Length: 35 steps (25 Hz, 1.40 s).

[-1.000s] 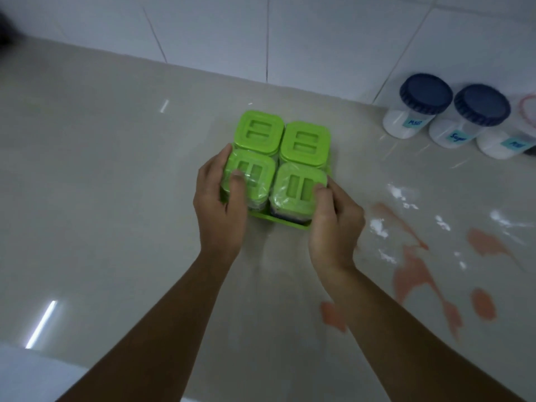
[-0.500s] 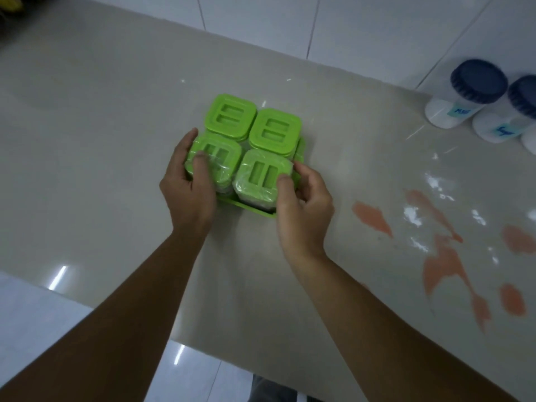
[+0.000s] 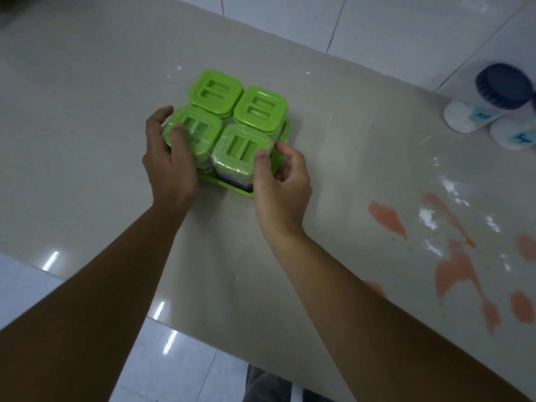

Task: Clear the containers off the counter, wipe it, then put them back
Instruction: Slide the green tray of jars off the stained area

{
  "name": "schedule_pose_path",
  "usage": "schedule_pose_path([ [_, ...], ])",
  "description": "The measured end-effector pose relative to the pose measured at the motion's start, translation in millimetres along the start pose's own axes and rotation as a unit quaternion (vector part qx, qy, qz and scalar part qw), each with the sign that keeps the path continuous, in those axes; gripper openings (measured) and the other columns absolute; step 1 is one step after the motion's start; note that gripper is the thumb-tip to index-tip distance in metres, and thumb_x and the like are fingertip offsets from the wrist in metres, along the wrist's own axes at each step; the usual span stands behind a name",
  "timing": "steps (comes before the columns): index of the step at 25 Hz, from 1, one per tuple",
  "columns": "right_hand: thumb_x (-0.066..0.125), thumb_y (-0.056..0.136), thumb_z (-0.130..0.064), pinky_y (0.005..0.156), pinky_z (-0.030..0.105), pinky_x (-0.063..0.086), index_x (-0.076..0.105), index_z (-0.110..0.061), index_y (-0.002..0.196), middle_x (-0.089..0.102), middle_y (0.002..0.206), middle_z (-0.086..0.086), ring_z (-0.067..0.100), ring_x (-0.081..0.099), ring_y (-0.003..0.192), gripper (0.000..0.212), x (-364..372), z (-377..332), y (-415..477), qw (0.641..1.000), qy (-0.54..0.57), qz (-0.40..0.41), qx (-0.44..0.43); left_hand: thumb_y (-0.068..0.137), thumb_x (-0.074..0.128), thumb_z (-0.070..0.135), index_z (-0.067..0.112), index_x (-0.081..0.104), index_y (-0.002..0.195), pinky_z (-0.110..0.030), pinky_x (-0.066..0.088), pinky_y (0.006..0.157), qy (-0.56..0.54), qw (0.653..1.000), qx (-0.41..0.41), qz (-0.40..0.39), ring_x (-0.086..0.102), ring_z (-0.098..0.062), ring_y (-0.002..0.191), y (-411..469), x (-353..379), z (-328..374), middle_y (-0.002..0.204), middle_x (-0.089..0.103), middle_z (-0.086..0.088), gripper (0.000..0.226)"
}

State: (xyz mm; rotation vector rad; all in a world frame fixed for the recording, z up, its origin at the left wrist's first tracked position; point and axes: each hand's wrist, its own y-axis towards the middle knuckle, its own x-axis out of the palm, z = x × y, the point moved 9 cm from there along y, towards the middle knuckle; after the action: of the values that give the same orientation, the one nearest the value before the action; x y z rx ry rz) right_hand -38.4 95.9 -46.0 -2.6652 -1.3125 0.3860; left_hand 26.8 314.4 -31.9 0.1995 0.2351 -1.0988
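A green tray (image 3: 232, 187) holding several square jars with green lids (image 3: 259, 110) sits on the beige counter (image 3: 87, 126). The two near jars are wrapped in clear film. My left hand (image 3: 168, 161) grips the set's left side, thumb on the near-left lid. My right hand (image 3: 280, 181) holds its right side, thumb on the near-right lid (image 3: 239, 146). A white jar with a dark blue lid (image 3: 504, 88) stands at the far right, a second white jar (image 3: 513, 134) beside it, cut off by the frame edge.
Pink-orange spill patches (image 3: 455, 265) and white powder marks (image 3: 426, 216) lie on the counter's right part. White wall tiles (image 3: 377, 21) run behind. The counter's front edge (image 3: 162, 320) is near me, with floor tiles below.
Both hands have carried the green jar set leftwards along the counter, away from the blue-lidded jars and the spill. The view has swung left and down; the third jar has left the frame.
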Motion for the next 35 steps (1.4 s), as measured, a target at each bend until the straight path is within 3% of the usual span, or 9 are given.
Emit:
schedule_pose_path([
  [9, 0.069, 0.086, -0.042, 0.090, 0.036, 0.059, 0.059, -0.030, 0.128, 0.075, 0.103, -0.004, 0.014, 0.072, 0.096, 0.045, 7, -5, 8, 0.999, -0.033, -0.039, 0.003, 0.102, 0.044, 0.027, 0.020, 0.055, 0.136, -0.002, 0.042, 0.072, 0.059, 0.998, 0.002, 0.011, 0.057, 0.021, 0.076, 8, -7, 1, 0.092, 0.065, 0.013, 0.036],
  [11, 0.068, 0.090, -0.044, 0.094, 0.034, 0.056, 0.054, -0.028, 0.135, 0.073, 0.114, -0.002, 0.015, 0.070, 0.104, 0.050, 8, -7, 8, 0.995, -0.057, -0.076, 0.002, 0.098, 0.042, 0.033, 0.017, 0.054, 0.138, -0.021, 0.048, 0.100, 0.084, 0.996, 0.032, 0.015, 0.062, 0.002, 0.109, 8, -7, 7, 0.120, 0.067, -0.002, 0.045],
  [13, 0.064, 0.094, -0.045, 0.103, 0.036, 0.051, 0.050, -0.023, 0.141, 0.066, 0.129, 0.001, 0.017, 0.064, 0.118, 0.054, 6, -12, 6, 0.989, -0.091, -0.109, -0.035, 0.097, 0.039, 0.033, 0.011, 0.051, 0.143, -0.041, 0.030, 0.122, 0.154, 0.985, 0.083, 0.003, 0.045, -0.022, 0.142, 4, 1, 20, 0.149, 0.053, -0.010, 0.052],
  [15, 0.059, 0.100, -0.039, 0.113, 0.034, 0.042, 0.047, -0.015, 0.145, 0.057, 0.142, 0.006, 0.020, 0.054, 0.131, 0.053, -2, -21, 2, 0.978, -0.131, -0.133, -0.092, 0.099, 0.037, 0.032, 0.011, 0.046, 0.147, -0.046, 0.010, 0.128, 0.300, 0.944, 0.136, -0.022, 0.026, -0.028, 0.153, -7, 15, 37, 0.162, 0.037, -0.010, 0.054],
  [17, 0.051, 0.105, -0.029, 0.115, 0.021, 0.028, 0.043, -0.010, 0.149, 0.047, 0.152, 0.010, 0.022, 0.043, 0.142, 0.049, -16, -28, 1, 0.961, -0.183, -0.152, -0.139, 0.100, 0.036, 0.036, 0.011, 0.043, 0.150, -0.051, 0.003, 0.126, 0.395, 0.894, 0.205, -0.050, 0.019, -0.031, 0.156, -25, 36, 57, 0.165, 0.030, -0.010, 0.056],
  [20, 0.044, 0.108, -0.026, 0.118, 0.017, 0.016, 0.037, -0.010, 0.154, 0.030, 0.165, 0.008, 0.019, 0.027, 0.153, 0.049, -52, -33, 10, 0.938, -0.251, -0.167, -0.169, 0.099, 0.032, 0.039, 0.011, 0.042, 0.152, -0.053, 0.002, 0.127, 0.416, 0.856, 0.282, -0.117, 0.020, -0.030, 0.156, -58, 78, 83, 0.165, 0.031, -0.010, 0.061],
  [26, 0.039, 0.109, -0.022, 0.129, 0.037, 0.017, 0.028, -0.013, 0.158, 0.018, 0.170, 0.004, 0.018, 0.012, 0.158, 0.051, -151, -38, 54, 0.914, -0.338, -0.113, -0.195, 0.102, 0.026, 0.040, 0.013, 0.033, 0.156, -0.049, 0.005, 0.128, 0.404, 0.805, 0.348, -0.261, 0.016, -0.026, 0.157, -118, 183, 123, 0.167, 0.026, -0.007, 0.061],
  [31, 0.039, 0.108, -0.019, 0.130, 0.040, 0.012, 0.022, -0.009, 0.160, 0.014, 0.170, 0.008, 0.020, 0.008, 0.158, 0.056, -242, -46, 103, 0.901, -0.393, -0.051, -0.177, 0.108, 0.024, 0.039, 0.015, 0.020, 0.161, -0.042, 0.004, 0.129, 0.400, 0.758, 0.387, -0.341, 0.009, -0.022, 0.158, -171, 275, 154, 0.170, 0.017, -0.004, 0.058],
  [35, 0.041, 0.106, -0.018, 0.129, 0.042, 0.014, 0.016, -0.007, 0.161, 0.011, 0.170, 0.011, 0.024, 0.007, 0.159, 0.061, -291, -55, 139, 0.888, -0.425, -0.023, -0.172, 0.108, 0.027, 0.037, 0.015, 0.016, 0.161, -0.042, 0.006, 0.130, 0.390, 0.742, 0.403, -0.368, 0.009, -0.021, 0.158, -198, 333, 170, 0.170, 0.015, -0.004, 0.059],
])
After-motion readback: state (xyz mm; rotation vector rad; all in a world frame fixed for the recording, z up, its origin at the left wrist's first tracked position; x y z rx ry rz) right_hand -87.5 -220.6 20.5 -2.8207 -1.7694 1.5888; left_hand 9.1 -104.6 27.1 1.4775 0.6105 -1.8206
